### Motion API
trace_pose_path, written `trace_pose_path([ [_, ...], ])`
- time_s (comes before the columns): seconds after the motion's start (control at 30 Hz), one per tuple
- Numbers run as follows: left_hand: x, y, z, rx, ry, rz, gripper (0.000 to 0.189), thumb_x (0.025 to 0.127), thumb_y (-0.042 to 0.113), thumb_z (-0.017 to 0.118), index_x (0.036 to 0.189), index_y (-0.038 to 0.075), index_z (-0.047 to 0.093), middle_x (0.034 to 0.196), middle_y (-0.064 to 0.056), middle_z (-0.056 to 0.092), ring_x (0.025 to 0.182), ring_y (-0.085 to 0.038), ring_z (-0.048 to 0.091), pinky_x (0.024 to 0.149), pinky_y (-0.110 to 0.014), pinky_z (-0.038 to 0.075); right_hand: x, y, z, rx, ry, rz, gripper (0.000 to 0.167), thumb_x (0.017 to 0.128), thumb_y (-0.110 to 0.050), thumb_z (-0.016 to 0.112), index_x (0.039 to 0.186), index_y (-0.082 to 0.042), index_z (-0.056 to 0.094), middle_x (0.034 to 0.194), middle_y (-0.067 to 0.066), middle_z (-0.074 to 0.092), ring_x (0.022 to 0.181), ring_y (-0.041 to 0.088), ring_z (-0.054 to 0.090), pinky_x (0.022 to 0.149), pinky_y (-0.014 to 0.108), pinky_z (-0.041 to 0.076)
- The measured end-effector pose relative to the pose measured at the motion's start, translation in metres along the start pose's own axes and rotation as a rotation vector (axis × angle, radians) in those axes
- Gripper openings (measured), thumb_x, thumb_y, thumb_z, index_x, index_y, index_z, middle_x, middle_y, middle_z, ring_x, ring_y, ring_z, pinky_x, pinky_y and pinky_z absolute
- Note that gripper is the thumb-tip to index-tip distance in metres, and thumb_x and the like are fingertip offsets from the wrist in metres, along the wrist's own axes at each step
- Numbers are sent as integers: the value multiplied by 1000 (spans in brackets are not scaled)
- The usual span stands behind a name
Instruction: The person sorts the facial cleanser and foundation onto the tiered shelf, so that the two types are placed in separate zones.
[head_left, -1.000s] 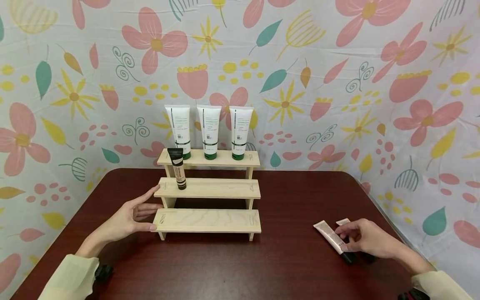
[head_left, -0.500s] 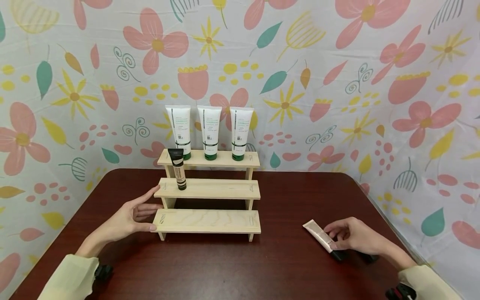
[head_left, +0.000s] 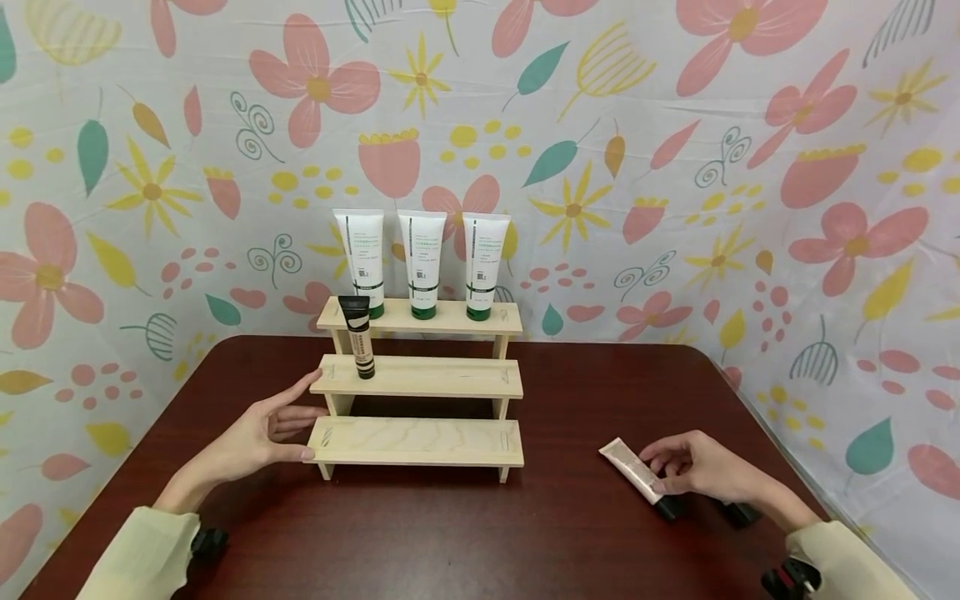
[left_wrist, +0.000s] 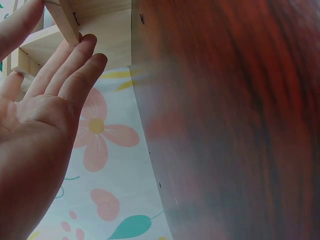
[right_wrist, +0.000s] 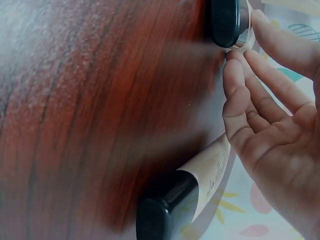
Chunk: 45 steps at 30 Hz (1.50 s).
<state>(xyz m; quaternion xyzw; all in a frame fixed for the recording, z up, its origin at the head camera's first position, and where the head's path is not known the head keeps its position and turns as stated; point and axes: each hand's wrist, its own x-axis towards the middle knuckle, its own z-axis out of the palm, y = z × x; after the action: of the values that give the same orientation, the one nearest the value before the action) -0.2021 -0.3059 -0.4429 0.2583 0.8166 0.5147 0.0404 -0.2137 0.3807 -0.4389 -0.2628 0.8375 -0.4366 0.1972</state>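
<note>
My right hand [head_left: 701, 468] pinches a beige cosmetic tube [head_left: 632, 467] with a black cap, thumb on one side and fingertips on the other. In the right wrist view the tube's cap [right_wrist: 225, 22] shows past the fingertips. My left hand [head_left: 258, 433] rests against the left side of a three-step wooden display rack [head_left: 427, 442]. Its thumb is at the bottom step and its index fingertip at the middle step. In the left wrist view, the fingers [left_wrist: 82, 77] lie extended along the wood.
A second black-capped tube [head_left: 741, 513] lies partly behind the right hand. On the rack's middle step stands a black-and-beige tube [head_left: 362, 343]; three white tubes [head_left: 423, 258] with green caps line the top step. Flowered cloth [head_left: 600, 167] hangs behind the dark red table [head_left: 465, 542].
My right hand has moved left with the beige tube, away from the second tube, whose cap now shows more. The left hand keeps its place on the rack.
</note>
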Motion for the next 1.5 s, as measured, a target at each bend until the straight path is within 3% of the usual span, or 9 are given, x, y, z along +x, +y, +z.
trace_pose_path([
  [0.33,0,0,0,-17,-6,-7,111,85,4,88,171,15,18,140,-29,61,127,-49,59,96,-45,56,4,-3,5,19,-3,24,42,92,-2,79,126,17,63,96,18,66,74,20,64,63,28,54],
  [1.07,-1,1,1,7,14,-17,112,84,7,90,171,16,19,139,-27,62,127,-43,61,99,-44,55,15,-17,9,-3,-35,107,43,89,-7,82,121,15,64,84,9,63,68,11,59,63,28,54],
  [1.3,0,-1,1,9,13,-8,112,84,7,90,171,18,20,139,-25,63,127,-41,62,99,-40,54,14,-20,12,17,-40,138,41,86,-2,79,121,16,67,87,12,69,75,19,68,65,33,57],
  [1.5,1,-1,1,12,16,7,112,83,5,90,170,17,21,140,-25,63,126,-34,64,99,-39,55,12,-17,13,134,-57,105,41,87,5,75,123,21,63,101,21,72,86,32,76,74,36,62],
])
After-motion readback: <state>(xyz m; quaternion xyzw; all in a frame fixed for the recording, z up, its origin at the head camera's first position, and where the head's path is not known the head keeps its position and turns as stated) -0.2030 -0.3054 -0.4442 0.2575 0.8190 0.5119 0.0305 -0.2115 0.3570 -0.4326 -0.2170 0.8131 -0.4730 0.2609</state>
